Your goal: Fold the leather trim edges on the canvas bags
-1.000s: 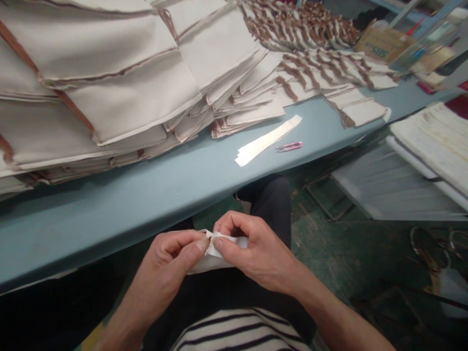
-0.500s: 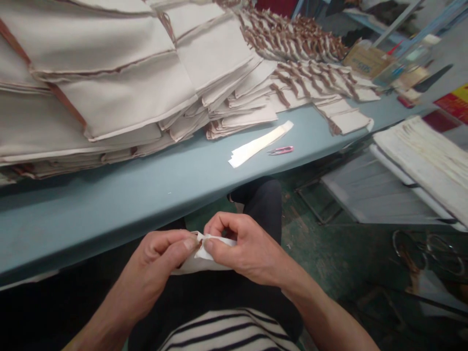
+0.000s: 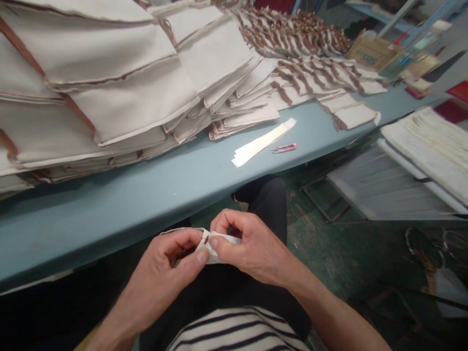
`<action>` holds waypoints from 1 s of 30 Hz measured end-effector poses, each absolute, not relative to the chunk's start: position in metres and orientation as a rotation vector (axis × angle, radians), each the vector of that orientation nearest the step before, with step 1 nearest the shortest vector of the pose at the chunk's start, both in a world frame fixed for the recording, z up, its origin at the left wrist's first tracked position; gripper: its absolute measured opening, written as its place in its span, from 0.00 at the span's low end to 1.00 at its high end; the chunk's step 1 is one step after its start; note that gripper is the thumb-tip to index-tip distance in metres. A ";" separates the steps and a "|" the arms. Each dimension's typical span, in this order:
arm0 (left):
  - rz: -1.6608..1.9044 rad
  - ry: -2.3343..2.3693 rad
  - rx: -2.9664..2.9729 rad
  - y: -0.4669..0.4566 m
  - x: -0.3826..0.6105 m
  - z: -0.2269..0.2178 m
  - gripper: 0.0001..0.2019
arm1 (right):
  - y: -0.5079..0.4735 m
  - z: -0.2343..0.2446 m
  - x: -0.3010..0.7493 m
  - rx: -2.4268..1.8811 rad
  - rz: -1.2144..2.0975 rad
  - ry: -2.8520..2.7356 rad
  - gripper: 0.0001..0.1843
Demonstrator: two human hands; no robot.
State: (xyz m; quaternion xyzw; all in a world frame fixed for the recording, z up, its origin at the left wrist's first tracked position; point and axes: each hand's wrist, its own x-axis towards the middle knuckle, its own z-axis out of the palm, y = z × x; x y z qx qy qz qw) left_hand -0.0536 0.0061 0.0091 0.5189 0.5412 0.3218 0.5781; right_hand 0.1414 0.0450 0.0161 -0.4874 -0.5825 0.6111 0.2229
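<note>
Over my lap, a piece of off-white fabric [image 3: 215, 257] with a bit of brown showing at its edge is held between both hands. My left hand [image 3: 179, 256] grips its left end, thumb in front and fingers behind. My right hand [image 3: 241, 243] pinches the fabric close beside the left thumb, fingers curled. Much of the fabric is hidden by the hands. Beyond them on the blue-grey table [image 3: 146, 200] lie a few white strips [image 3: 261, 142] and a pair of pink-handled thread snips [image 3: 284, 148], both out of my hands' touch.
Stacks of off-white sewn pieces [image 3: 139, 102] with brown edging cover the table's back left. More brown-and-white bundles [image 3: 296, 36] reach back to a cardboard box [image 3: 371, 52]. On the right stands a rack with pale cloth [image 3: 431, 141]. Scissors [image 3: 426, 265] are at lower right.
The fabric and both hands have shifted slightly right in view. My left thumb has moved down and away from its fingers, widening the gap there. My right hand keeps its pinch.
</note>
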 end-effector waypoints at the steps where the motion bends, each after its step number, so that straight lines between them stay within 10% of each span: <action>1: 0.761 1.284 1.233 0.006 -0.052 0.010 0.10 | 0.045 0.016 0.141 -1.344 1.672 -1.609 0.10; 30: 1.034 1.699 1.415 -0.023 -0.028 0.003 0.12 | 0.034 -0.004 0.129 -1.130 1.619 -1.768 0.12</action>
